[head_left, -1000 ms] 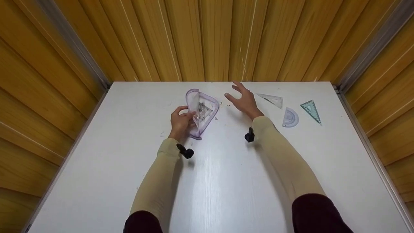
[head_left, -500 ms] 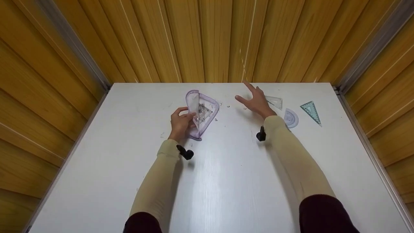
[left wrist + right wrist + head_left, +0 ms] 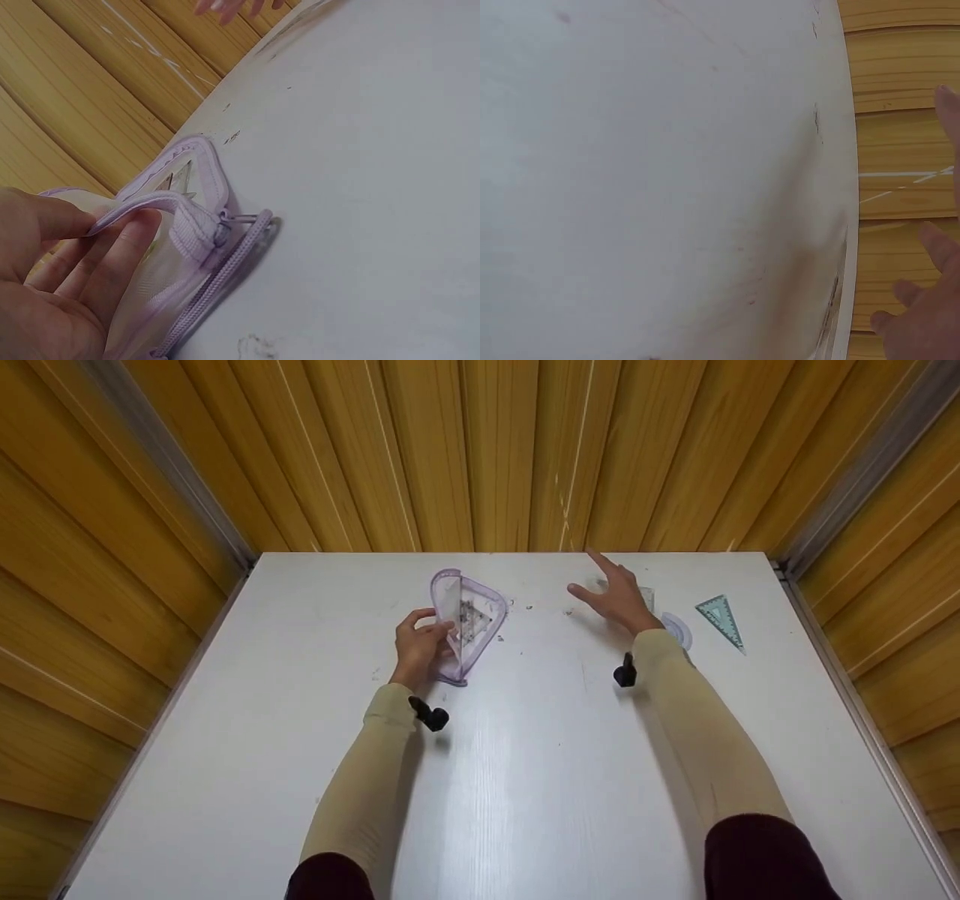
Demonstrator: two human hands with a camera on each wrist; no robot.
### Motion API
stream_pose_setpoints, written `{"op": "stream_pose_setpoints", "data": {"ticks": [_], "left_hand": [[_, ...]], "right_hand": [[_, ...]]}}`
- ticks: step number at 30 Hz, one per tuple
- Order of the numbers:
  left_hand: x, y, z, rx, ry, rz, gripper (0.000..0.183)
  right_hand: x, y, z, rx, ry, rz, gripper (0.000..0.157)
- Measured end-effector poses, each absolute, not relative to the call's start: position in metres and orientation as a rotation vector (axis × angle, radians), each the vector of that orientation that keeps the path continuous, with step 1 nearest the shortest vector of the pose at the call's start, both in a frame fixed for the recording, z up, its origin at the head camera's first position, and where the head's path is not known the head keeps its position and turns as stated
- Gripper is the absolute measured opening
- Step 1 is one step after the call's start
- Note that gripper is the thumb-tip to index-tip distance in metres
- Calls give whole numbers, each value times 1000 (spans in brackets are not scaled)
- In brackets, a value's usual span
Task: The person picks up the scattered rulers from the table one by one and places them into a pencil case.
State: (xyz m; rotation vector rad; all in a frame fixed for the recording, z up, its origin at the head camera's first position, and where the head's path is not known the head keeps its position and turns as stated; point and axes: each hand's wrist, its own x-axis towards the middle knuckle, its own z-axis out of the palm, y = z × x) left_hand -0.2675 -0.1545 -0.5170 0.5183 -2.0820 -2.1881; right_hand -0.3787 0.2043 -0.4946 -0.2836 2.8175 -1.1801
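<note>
My left hand (image 3: 417, 651) pinches the edge of a see-through zip pouch (image 3: 501, 604) with purple trim, thumb on one side of the flap and fingers on the other. The pouch gapes, and a clear triangular piece (image 3: 480, 622) with dark markings shows inside it. In the left wrist view, the zip pull and a purple cord loop (image 3: 217, 281) lie at the pouch's near end. With fingers spread and nothing in them, my right hand (image 3: 621, 600) hovers over a clear set square (image 3: 649, 598), mostly hidden beneath it. The right forearm partly covers a bluish protractor (image 3: 679, 630).
A green set square (image 3: 721, 621) lies flat right of the protractor. Small dark marks (image 3: 568, 613) dot the white table (image 3: 510, 780). Yellow wood-patterned walls (image 3: 495, 450) rise behind the table and along both sides.
My right hand has moved rightward, away from the pouch and over the clear set square, its fingers still spread. The left hand and the pouch have stayed in place.
</note>
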Motion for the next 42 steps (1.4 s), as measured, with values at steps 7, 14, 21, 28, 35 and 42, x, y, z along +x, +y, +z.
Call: {"op": "stream_pose_setpoints", "data": {"ticks": [7, 14, 21, 28, 35, 42], "left_hand": [[-267, -155, -517, 493, -2054, -2199, 44], [-267, -155, -518, 512, -2074, -2200, 45], [-267, -155, -517, 523, -2092, -2178, 45], [-266, -154, -515, 537, -2095, -2176, 43], [-268, -154, -517, 469, -2053, -2172, 45], [-270, -155, -520, 516, -2091, -2159, 43]], "right_hand": [[-379, 220, -500, -316, 2831, -1203, 96], [-378, 233, -497, -245, 2829, -1164, 95], [-377, 245, -496, -148, 2794, -1160, 98], [-375, 256, -499, -91, 2769, -1161, 99], [-378, 267, -502, -146, 2805, -1100, 96], [-383, 274, -509, -94, 2769, -1065, 98]]}}
